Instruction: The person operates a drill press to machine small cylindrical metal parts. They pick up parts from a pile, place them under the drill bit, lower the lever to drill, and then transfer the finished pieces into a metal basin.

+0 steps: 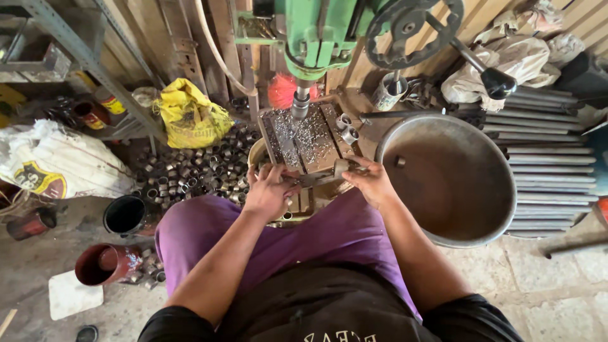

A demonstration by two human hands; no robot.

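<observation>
- Both hands meet at the near edge of the drill-press counter (297, 142). The left hand (269, 190) curls its fingers over the near end of a clamp or jig there, and its grip looks closed on that metal, though the fingers hide just what they pinch.
- The right hand (372, 183) lies just beside it, and its grip closes thumb and fingers on a small metal ring piece (342, 166) at the counter's near right corner.
- That piece lies to the right of the drill bit (299, 107) and nearer the person; the bit hangs upright above the middle of the counter, so the piece sits toward the right hand's side, and the right hand is the nearer one to it.
- The counter's long axis runs away from the person, and bright metal shavings (304, 133) cover its slotted top.
- Purple-clad thighs (209, 228) frame the work from below, to either side of the hands.
- Two more short metal rings (346, 128) stand on the counter's far right edge, apart from both hands.
- A big round metal basin (451, 177) sits to the right, touching the right forearm's side, with one small piece on its bottom.
- A heap of short cut tube rings (196, 171) covers the floor to the left, beside a yellow bag (190, 114).
- Farther off, the green drill head (316, 31) and its black handwheel (408, 31) stand above, with long steel rods (551, 164) stacked at the right.
</observation>
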